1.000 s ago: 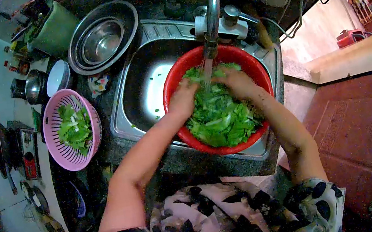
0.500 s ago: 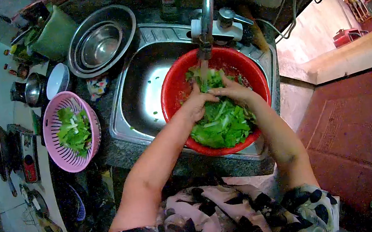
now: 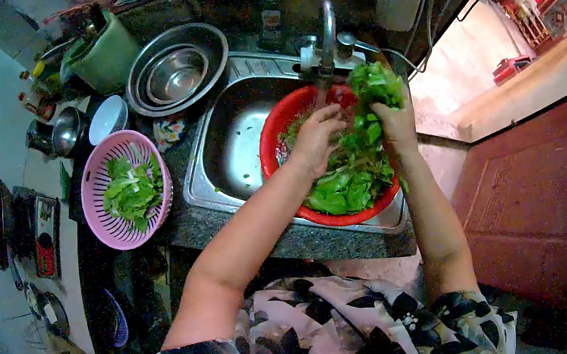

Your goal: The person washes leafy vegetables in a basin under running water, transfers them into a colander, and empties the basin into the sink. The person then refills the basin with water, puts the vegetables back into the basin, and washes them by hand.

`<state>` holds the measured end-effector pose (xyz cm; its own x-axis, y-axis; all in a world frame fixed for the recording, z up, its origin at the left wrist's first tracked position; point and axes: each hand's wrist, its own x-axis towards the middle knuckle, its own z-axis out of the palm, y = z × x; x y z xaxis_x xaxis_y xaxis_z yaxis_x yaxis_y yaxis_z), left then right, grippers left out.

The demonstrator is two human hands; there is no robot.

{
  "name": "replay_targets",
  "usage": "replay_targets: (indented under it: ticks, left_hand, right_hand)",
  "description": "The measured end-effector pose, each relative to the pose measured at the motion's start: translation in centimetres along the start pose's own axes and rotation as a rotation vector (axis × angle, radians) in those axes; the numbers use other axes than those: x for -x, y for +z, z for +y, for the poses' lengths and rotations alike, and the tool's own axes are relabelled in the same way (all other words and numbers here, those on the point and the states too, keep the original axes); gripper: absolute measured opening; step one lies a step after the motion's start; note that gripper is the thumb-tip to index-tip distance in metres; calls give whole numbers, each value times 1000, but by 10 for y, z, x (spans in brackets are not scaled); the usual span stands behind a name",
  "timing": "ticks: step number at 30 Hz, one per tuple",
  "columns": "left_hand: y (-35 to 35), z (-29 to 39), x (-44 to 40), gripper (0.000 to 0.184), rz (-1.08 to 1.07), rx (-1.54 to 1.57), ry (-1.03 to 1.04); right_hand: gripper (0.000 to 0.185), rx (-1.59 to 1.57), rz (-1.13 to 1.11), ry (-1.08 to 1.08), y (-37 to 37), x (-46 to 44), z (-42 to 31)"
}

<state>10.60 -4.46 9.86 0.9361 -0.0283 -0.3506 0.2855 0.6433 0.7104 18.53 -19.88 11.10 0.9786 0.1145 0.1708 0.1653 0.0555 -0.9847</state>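
Observation:
A red basin (image 3: 271,150) stands in the steel sink under the faucet (image 3: 328,38), from which water runs. Bright green leafy greens (image 3: 349,188) fill its near part. My right hand (image 3: 399,127) is closed around a bunch of leafy greens (image 3: 378,84), raised at the basin's right rim. Over the middle of the basin, beside the running water, is my left hand (image 3: 319,142), its fingers loosely bent and apart with nothing visible in them. More leaves (image 3: 132,191) lie in a pink slotted basket (image 3: 96,216) on the counter to the left.
Nested steel bowls (image 3: 224,67) sit behind the sink's left side, near a white bowl (image 3: 109,120). A dish soap bottle (image 3: 270,18) stands behind the faucet. Scraps of leaf dot the bare sink bottom (image 3: 237,147). A brown door (image 3: 542,201) is at right.
My hands, together in the basin before, have moved apart. The right hand has lifted a bunch of leafy greens up and to the right. The view has shifted slightly.

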Motion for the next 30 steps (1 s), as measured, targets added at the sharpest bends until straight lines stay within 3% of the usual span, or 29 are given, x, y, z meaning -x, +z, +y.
replay_targets:
  ticks: [3,6,7,10,13,17,19,21,23,25,28,30]
  left_hand:
    - [-21,-9,9,35,162,-22,-49]
    - [-54,-36,4,28,188,77,-124]
    - [-64,-50,1,29,155,36,-87]
    - [-76,-65,7,32,132,-94,-33]
    - [-81,-63,24,33,122,63,-42]
    - [-102,-54,46,28,56,13,-49]
    - [-110,-36,67,28,40,-132,-74]
    - [-121,-16,101,29,-127,94,11]
    - [-125,2,128,31,-257,226,56]
    - [-128,9,138,34,-270,192,80]
    - [-142,-13,119,36,-239,148,147]
    - [-146,-26,101,32,-82,187,113]
  right_hand:
    - [62,282,-60,-109,-20,-9,8]
    - [54,173,-23,-86,-3,4,-28]
    - [52,9,-71,-131,-6,0,-27]
    - [51,103,-91,-202,33,3,-89]
    - [54,-164,-308,-299,106,24,-155]
    - [59,-52,-442,-374,226,62,-194]
    - [62,-102,-539,-304,286,85,-181]
    - [59,4,-607,-545,339,106,-155]
    - [66,150,-740,-550,378,128,-116]
    - [68,541,-917,-605,389,143,-79]
    - [64,495,-1075,-691,382,122,-79]
    - [41,262,-1169,-303,365,107,-101]
